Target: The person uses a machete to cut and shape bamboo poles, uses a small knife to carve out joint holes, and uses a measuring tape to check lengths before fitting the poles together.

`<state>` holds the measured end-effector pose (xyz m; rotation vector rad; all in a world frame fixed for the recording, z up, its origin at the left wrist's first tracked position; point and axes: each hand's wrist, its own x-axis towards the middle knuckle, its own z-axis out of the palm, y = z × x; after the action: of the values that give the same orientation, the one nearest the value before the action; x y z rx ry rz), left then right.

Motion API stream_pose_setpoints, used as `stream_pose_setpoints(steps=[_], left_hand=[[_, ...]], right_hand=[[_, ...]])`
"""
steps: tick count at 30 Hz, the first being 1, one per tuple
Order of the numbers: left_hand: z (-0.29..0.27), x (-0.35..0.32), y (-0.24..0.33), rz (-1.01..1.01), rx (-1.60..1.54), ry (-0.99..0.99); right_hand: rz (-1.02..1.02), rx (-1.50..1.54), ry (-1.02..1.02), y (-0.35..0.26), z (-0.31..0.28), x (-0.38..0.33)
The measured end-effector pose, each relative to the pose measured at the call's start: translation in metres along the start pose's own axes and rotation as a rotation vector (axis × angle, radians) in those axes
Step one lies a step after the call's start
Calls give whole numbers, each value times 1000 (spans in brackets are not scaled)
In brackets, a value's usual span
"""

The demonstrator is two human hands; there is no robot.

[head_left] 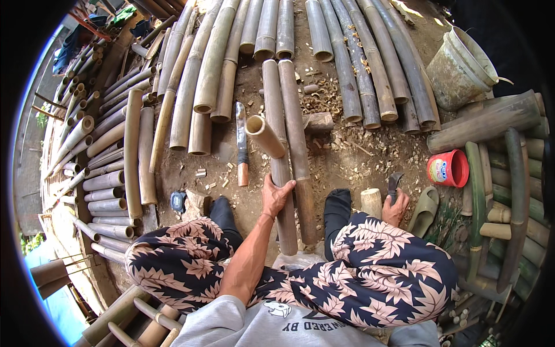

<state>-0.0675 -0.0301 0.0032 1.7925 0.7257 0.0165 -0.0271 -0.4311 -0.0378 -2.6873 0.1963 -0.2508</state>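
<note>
Left hand [276, 195] fingers wrap a bamboo tube [267, 136], tilted up between the knees. Right hand [396, 207] grips a curved knife [393, 184] at the ground. Risk: a loose grip could let the tube roll off the poles [289, 144].

Bright daylight, sun patch above the bucket [462, 66]; soft shadows, sharp middle, bent edges, black round rim.

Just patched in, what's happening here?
A seated person's left hand holds a bamboo pole lying between their feet, with a shorter tube propped across it. The right hand rests at a hatchet beside a wood stump. A machete lies on the dirt, with cut bamboo all around.
</note>
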Motion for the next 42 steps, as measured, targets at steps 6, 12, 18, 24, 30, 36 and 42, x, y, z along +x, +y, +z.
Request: stream_pose_setpoints(steps=[6, 12, 18, 24, 30, 36, 42], left_hand=[[-82, 49, -19, 111, 133, 42], [-116, 83, -20, 43, 65, 223], [-142, 77, -53, -162, 523, 665], [-225, 52, -83, -18, 686, 755], [-183, 40, -75, 115, 450, 396], [-291, 63, -103, -419, 944, 820], [-375, 41, -173, -342, 451, 433]], right_hand=[[-279, 198, -149, -65, 13, -23], [-284, 79, -223, -81, 10, -36], [-270, 56, -307, -77, 14, -36], [-129, 436, -546, -111, 21, -33], [-250, 549, -757, -196, 84, 4], [-290, 473, -752, -235, 52, 11], [-213, 407, -783, -210, 42, 6]])
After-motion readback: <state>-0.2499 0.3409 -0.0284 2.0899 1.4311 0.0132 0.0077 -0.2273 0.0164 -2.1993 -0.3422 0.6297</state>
